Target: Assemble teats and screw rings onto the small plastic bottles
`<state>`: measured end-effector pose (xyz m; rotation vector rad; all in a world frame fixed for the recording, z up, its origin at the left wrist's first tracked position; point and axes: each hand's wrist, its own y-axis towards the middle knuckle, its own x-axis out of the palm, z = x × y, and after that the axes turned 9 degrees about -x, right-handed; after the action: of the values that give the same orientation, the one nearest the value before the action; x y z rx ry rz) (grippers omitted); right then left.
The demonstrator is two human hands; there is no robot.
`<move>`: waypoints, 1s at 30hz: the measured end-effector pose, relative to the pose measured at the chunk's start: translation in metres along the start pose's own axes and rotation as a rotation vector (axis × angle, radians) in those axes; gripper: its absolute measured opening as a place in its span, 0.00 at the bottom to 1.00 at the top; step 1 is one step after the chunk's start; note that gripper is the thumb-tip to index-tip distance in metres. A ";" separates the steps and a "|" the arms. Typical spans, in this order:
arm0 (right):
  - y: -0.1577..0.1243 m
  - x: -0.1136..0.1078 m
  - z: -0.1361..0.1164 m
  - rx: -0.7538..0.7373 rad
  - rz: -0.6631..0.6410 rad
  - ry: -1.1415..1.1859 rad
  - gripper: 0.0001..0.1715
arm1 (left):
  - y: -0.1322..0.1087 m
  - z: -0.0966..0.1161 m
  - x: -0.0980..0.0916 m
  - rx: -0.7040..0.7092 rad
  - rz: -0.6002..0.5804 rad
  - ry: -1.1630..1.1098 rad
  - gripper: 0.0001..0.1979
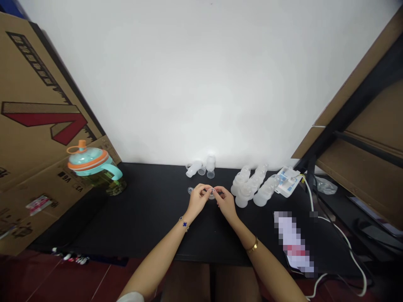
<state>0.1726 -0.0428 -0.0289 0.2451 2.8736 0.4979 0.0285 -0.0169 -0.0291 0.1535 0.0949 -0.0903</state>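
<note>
**Two Hands Pinched One Small Clear Piece**

The left hand (199, 197) and the right hand (226, 200) met over the middle of the black table (141, 218), their fingertips grasping a small clear piece (212, 193) between them — whether it touched the tabletop could not be told. Behind, near the back edge, lay clear plastic parts (195, 168). Cloudy bottles (244, 195) stood grouped beyond the right hand, toward the back right corner — beside a white box (287, 184). A jug (90, 161) stood by the back left corner.

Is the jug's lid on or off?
On: the turquoise-and-orange lid sits across the top of the jug.
</note>
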 end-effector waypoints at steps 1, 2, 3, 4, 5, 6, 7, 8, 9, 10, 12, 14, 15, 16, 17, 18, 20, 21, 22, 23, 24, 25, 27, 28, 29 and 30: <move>0.000 0.000 0.000 0.001 -0.002 0.001 0.21 | 0.000 0.000 0.000 0.002 0.000 0.006 0.12; 0.000 0.000 -0.001 0.000 -0.005 0.001 0.21 | 0.001 -0.001 0.000 0.005 0.000 0.014 0.12; 0.000 0.000 -0.001 0.000 -0.007 0.002 0.21 | 0.001 -0.001 -0.001 0.009 0.001 0.025 0.12; 0.000 0.000 -0.001 -0.002 -0.009 0.002 0.21 | 0.002 -0.002 -0.001 0.013 0.002 0.036 0.12; -0.001 0.000 -0.001 -0.003 -0.009 0.003 0.21 | 0.002 -0.002 -0.001 0.016 0.005 0.045 0.12; -0.001 0.000 -0.001 -0.004 -0.008 0.004 0.21 | 0.002 -0.002 -0.001 0.020 0.009 0.052 0.12; -0.001 0.000 -0.001 -0.007 -0.008 0.004 0.21 | 0.002 -0.003 -0.001 0.023 0.013 0.056 0.11; -0.001 0.000 -0.001 -0.010 -0.007 0.004 0.21 | 0.003 -0.003 -0.001 0.026 0.015 0.060 0.11; -0.001 0.000 -0.001 -0.014 -0.007 0.004 0.21 | 0.003 -0.003 -0.001 0.029 0.015 0.063 0.11; -0.001 0.001 0.000 -0.018 -0.007 0.003 0.21 | 0.003 -0.003 -0.001 0.030 0.014 0.064 0.11; 0.000 0.001 0.000 -0.021 -0.006 -0.001 0.21 | 0.003 -0.002 -0.001 0.026 0.009 0.065 0.11; 0.000 0.001 0.000 -0.017 -0.007 -0.001 0.20 | 0.003 -0.002 -0.001 0.021 0.006 0.068 0.11; -0.001 0.001 -0.001 -0.014 -0.008 0.000 0.21 | 0.003 -0.002 -0.001 0.019 0.006 0.072 0.11; -0.001 0.001 -0.001 -0.011 -0.009 0.002 0.21 | 0.003 -0.002 -0.002 0.020 0.006 0.078 0.11; -0.001 0.001 -0.001 -0.008 -0.010 0.004 0.21 | 0.003 -0.002 -0.002 0.022 0.007 0.085 0.11; -0.001 0.000 -0.001 -0.006 -0.011 0.005 0.21 | 0.003 -0.002 -0.002 0.023 0.008 0.091 0.11; -0.001 0.000 -0.001 0.001 -0.012 0.007 0.21 | 0.003 -0.003 -0.002 0.025 0.009 0.096 0.11; -0.001 0.000 -0.001 0.004 -0.013 0.005 0.21 | 0.003 -0.004 -0.002 0.025 0.010 0.095 0.11; -0.001 0.000 -0.001 0.007 -0.014 0.003 0.21 | 0.002 -0.004 -0.002 0.025 0.012 0.093 0.11; -0.001 0.000 -0.001 0.010 -0.013 0.000 0.21 | 0.002 -0.004 -0.001 0.023 0.015 0.089 0.11; -0.001 0.000 -0.001 0.011 -0.009 -0.003 0.21 | 0.002 -0.004 -0.001 0.019 0.014 0.084 0.12; -0.001 0.000 -0.001 0.012 -0.006 -0.004 0.20 | 0.001 -0.004 -0.001 0.013 0.011 0.077 0.12; 0.000 0.000 -0.001 0.010 0.000 -0.006 0.21 | 0.000 -0.003 0.000 -0.003 -0.003 0.056 0.13; 0.000 0.000 -0.001 0.007 0.001 -0.006 0.21 | 0.000 -0.003 0.000 -0.009 -0.009 0.046 0.13; 0.000 0.000 -0.001 0.004 0.000 -0.006 0.21 | 0.000 -0.002 0.000 -0.012 -0.010 0.037 0.13; 0.000 0.000 -0.001 0.001 -0.001 -0.006 0.21 | 0.000 -0.001 0.000 -0.012 -0.008 0.029 0.13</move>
<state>0.1720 -0.0434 -0.0278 0.2456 2.8675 0.4950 0.0287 -0.0169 -0.0304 0.1428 0.1251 -0.0958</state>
